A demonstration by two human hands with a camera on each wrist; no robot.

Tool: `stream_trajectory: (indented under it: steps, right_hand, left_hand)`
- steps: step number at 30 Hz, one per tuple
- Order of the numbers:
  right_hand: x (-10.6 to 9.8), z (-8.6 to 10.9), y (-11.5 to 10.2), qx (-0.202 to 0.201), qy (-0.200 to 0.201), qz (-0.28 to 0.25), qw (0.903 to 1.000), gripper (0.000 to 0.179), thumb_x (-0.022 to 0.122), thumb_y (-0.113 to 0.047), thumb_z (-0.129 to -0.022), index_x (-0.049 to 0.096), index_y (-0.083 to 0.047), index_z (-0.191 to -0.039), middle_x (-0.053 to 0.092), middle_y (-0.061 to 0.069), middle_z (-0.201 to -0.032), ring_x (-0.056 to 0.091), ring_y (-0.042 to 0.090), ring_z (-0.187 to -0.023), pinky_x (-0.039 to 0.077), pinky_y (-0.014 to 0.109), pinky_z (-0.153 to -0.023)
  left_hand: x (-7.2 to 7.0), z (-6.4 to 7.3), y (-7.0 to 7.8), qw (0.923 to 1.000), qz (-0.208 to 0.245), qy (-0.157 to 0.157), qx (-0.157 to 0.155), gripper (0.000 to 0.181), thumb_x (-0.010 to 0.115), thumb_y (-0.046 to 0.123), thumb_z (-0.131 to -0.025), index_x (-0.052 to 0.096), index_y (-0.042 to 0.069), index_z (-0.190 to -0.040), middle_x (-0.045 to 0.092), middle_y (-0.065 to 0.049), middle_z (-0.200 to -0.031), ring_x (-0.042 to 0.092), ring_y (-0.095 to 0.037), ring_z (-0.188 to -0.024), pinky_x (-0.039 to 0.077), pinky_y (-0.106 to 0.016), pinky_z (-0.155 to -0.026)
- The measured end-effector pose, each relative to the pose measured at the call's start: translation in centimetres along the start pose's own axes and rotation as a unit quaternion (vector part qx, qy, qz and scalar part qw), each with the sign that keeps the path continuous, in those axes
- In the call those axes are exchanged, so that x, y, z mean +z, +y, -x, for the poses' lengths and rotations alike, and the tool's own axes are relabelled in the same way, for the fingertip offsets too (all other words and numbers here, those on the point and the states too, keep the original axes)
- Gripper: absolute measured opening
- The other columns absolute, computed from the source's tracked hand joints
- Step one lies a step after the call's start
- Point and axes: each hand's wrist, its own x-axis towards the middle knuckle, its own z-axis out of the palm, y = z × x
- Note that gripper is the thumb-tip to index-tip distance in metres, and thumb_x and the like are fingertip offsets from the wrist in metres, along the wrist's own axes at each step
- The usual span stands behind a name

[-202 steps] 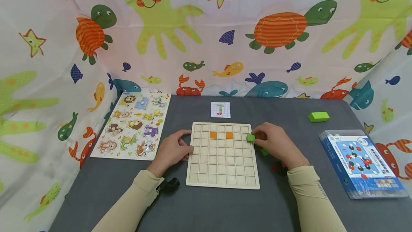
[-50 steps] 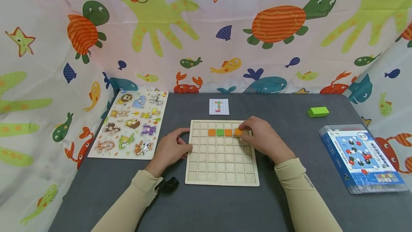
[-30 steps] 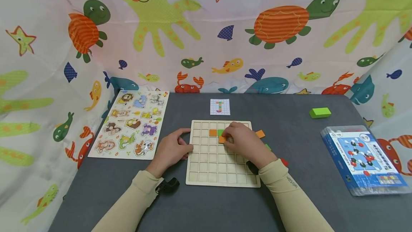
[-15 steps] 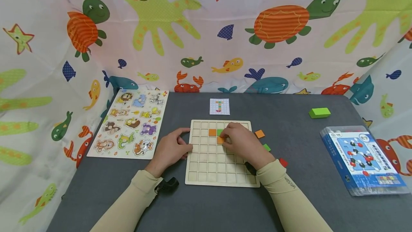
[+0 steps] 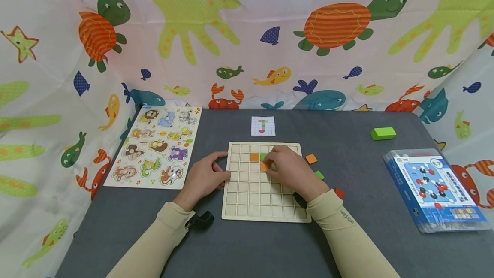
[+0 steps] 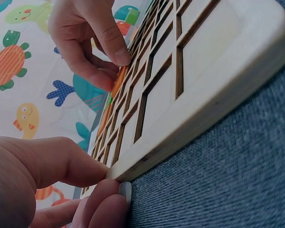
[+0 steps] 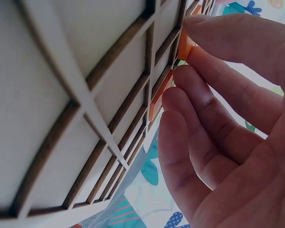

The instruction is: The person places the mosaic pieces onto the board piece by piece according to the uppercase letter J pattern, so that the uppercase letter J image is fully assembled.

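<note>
A pale wooden grid board [image 5: 251, 203] lies on the table between the two hands. My left hand [image 5: 203, 180] grips its left edge, with fingertips pressed to the rim [image 6: 133, 164] in the left wrist view. My right hand [image 5: 291, 170] pinches an orange square tile [image 5: 264, 167] between thumb and index finger, in the cell just below a green tile [image 5: 263, 157]. Another orange tile [image 5: 254, 157] sits in the cell left of the green one. The cell to the green tile's right is hidden behind my right hand. In the right wrist view the thumb [image 7: 213, 31] lies on the pinched tile.
Loose orange [image 5: 311, 158], green [image 5: 319, 175] and red [image 5: 339, 193] pieces lie right of the board. Behind it is a small pattern card [image 5: 263, 126]. An animal puzzle [image 5: 154, 149] lies left. A green block [image 5: 383, 133] and a boxed molecule set [image 5: 436, 190] stand right.
Since the earliest frame, a green tile has gone between the two orange ones. My right hand then brought another orange tile leftward to below the green one. My left hand stays put.
</note>
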Motion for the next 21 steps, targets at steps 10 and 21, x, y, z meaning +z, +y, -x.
stream_trajectory:
  steps: [10,21]
  right_hand:
    - [-0.3,-0.2,0.2,0.01,-0.003,-0.001,0.9999,0.017,0.079,-0.012,-0.092,0.084,-0.009,-0.109,0.072,0.004,-0.106,0.064,0.02,-0.098,0.06,0.041,-0.093]
    - [-1.1,0.0,0.8,-0.006,0.001,0.004,1.0,0.019,0.079,-0.016,-0.094,0.084,-0.011,-0.111,0.073,0.004,-0.109,0.069,0.024,-0.104,0.06,0.044,-0.094]
  left_hand:
    - [0.0,0.0,0.3,1.0,0.003,-0.002,0.001,0.062,0.081,0.024,-0.091,0.063,0.023,-0.15,0.074,0.001,-0.08,0.071,-0.016,-0.062,0.055,-0.033,-0.06]
    - [0.0,0.0,0.2,1.0,0.004,-0.005,-0.002,0.063,0.081,0.025,-0.091,0.062,0.024,-0.151,0.074,0.0,-0.081,0.071,-0.016,-0.062,0.057,-0.033,-0.061]
